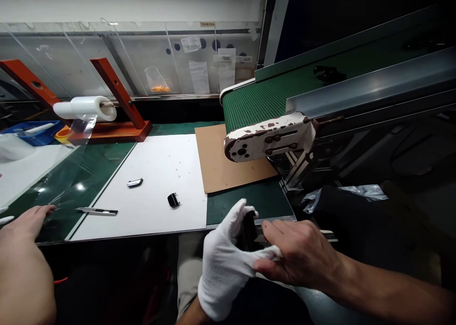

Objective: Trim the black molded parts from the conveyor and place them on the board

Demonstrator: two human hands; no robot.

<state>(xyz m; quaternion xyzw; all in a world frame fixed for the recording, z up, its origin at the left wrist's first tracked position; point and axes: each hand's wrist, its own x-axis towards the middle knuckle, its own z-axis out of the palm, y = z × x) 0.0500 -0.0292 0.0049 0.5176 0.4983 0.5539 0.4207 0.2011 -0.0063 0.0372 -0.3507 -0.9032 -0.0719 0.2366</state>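
Note:
My left hand [224, 258] wears a white glove and curls around a small black part [249, 227] just past the table's front edge. My right hand [299, 256] is bare and pinches the glove's fabric near the thumb, touching the left hand. On the white sheet [156, 173] lie another black part [173, 200] and a small dark and silver part [134, 183]. A utility knife [98, 212] rests at the sheet's left edge.
Another person's bare hand [23, 230] lies flat at the far left on clear film. A green conveyor [256, 101] ends over a cardboard sheet [228, 168]. A film roll [87, 109] on an orange stand and a blue tray [32, 132] stand behind. A plastic bag [349, 192] lies right.

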